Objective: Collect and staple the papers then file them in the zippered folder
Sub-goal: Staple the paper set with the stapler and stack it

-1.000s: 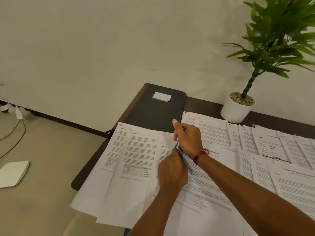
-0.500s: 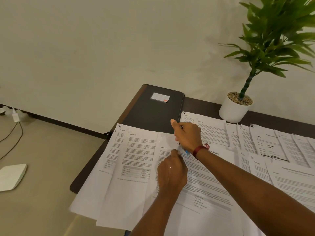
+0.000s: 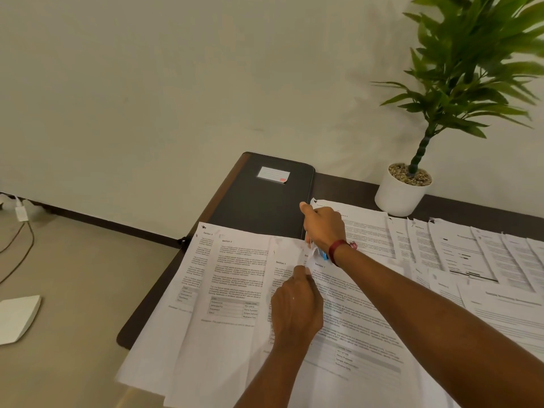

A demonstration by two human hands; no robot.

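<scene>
Head view: my right grip (image 3: 323, 228) is closed round a small stapler (image 3: 323, 255). The fingers are curled tight, and only a blue and white bit of it shows below my palm, beside the red wristband (image 3: 338, 250). The stapler sits at the top left corner of the papers (image 3: 353, 313) in front of me, and that corner looks crumpled and lifted off the sheets under it. My left grip (image 3: 295, 309) is just below, thumb and forefinger pinching the same corner; its other fingers are curled under and hidden from me. The papers lie on the counter (image 3: 347, 187), overlapping more printed sheets (image 3: 229, 278) fanned out to the left, and another row (image 3: 471, 254) runs off to the right. The black folder (image 3: 259, 207) lies flat and closed at the counter's far left corner, just beyond my right grip. A potted plant (image 3: 400, 195) stands near the wall.
</scene>
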